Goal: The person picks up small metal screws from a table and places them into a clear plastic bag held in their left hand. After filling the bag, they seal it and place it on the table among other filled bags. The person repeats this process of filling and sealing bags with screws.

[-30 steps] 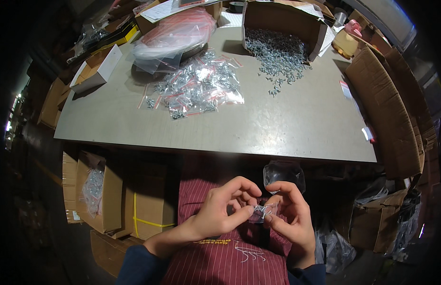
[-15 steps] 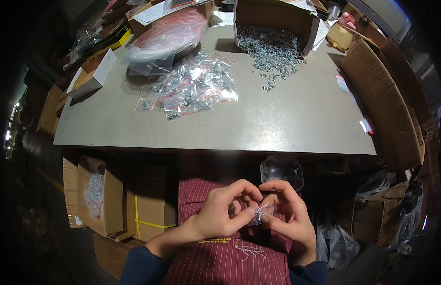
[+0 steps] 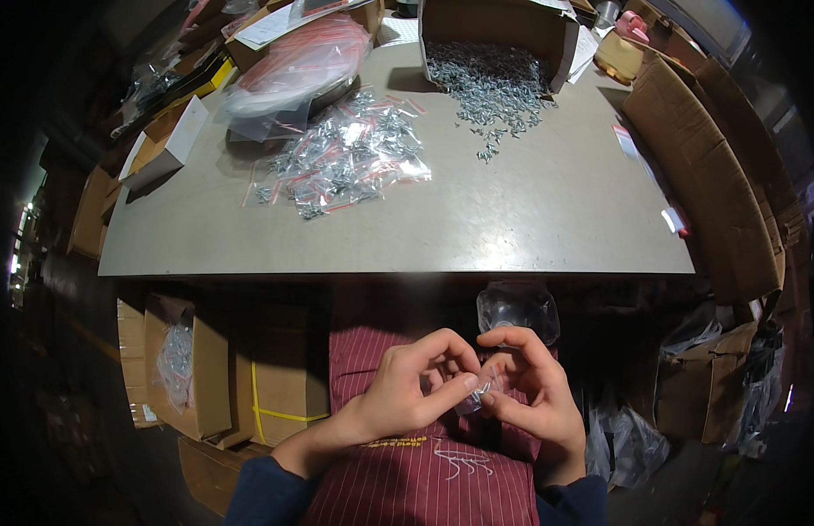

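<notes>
Over my lap, in front of the striped maroon apron (image 3: 363,491), a small clear zip bag (image 3: 471,405) with a few silvery screws is held between both hands. My left hand (image 3: 415,381) pinches the bag's left side with thumb and bent fingers. From the right, my right hand (image 3: 536,394) grips it, its thumb near the screws and its index finger arched above. On the table beyond lies a heap of filled screw bags (image 3: 345,153). Loose screws (image 3: 499,88) spill out of a cardboard box tipped on its side (image 3: 503,22).
Flat plastic bags (image 3: 302,66) are stacked at the table's (image 3: 407,237) far left, beside a white open box (image 3: 166,145). A tall cardboard piece (image 3: 700,175) borders the right edge. Below left, an open carton (image 3: 209,377) holds bagged screws; a clear plastic container (image 3: 516,311) sits beyond my hands.
The bag has turned a little between my fingers, and its red-edged strip now shows by my right fingers. Both hands keep hold of it. The view has shifted slightly.
</notes>
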